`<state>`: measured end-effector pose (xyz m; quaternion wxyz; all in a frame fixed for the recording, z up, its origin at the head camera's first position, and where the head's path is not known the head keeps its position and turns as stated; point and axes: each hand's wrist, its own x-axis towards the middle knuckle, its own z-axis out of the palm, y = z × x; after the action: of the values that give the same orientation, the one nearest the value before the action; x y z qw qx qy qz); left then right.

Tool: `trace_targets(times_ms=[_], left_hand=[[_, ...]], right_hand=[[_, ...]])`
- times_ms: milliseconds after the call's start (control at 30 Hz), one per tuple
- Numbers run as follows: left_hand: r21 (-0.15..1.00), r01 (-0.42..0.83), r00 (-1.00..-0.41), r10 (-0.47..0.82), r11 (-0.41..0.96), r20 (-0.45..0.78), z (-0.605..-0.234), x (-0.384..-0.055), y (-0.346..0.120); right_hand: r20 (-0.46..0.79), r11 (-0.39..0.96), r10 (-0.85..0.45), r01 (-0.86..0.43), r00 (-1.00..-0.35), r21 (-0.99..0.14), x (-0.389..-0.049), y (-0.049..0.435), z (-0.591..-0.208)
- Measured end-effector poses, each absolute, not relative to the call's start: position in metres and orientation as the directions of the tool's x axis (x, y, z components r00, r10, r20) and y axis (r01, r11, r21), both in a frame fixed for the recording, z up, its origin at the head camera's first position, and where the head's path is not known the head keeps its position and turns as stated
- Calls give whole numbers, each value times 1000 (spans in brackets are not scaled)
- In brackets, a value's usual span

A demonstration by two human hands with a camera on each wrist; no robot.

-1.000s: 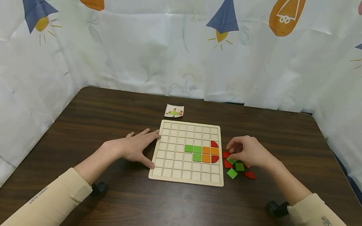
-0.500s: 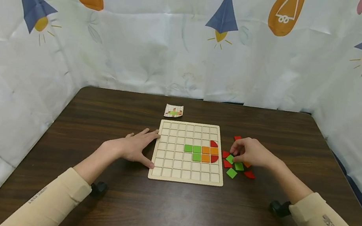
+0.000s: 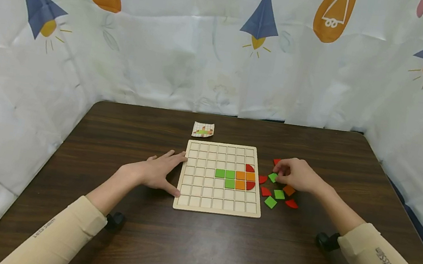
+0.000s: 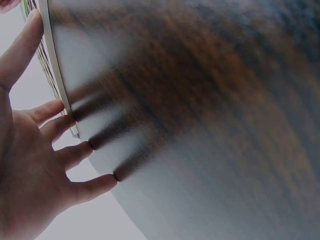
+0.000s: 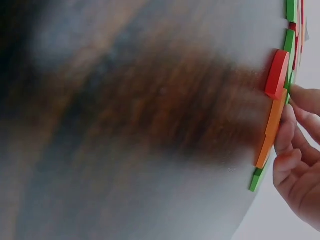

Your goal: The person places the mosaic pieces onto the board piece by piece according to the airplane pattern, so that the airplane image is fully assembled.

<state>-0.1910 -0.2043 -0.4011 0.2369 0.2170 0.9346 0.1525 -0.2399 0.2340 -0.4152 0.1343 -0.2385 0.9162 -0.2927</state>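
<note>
green square tile (image 3: 272, 177) | flat on table | right of board, pinched

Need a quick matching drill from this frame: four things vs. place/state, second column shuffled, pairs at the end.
Things:
1. left hand
2. right hand
3. pattern card
4. orange squares

Places or states:
A. set in the grid board's cells, next to green squares
B. pinches a green tile among loose pieces right of the board
C. lies on the table beyond the board's far edge
D. rests flat on the table, fingers against the board's left edge

Pairs: 1-D, 2-B, 3-C, 4-A
</note>
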Motion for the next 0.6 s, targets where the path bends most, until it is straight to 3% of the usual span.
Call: trace_targets(times_ms=[600], left_hand=[[375,366,-789,498,852,-359,-402,-188,-208]], right_hand=[[-76,735,-508,-385,-858,-558,-239,233,-418]])
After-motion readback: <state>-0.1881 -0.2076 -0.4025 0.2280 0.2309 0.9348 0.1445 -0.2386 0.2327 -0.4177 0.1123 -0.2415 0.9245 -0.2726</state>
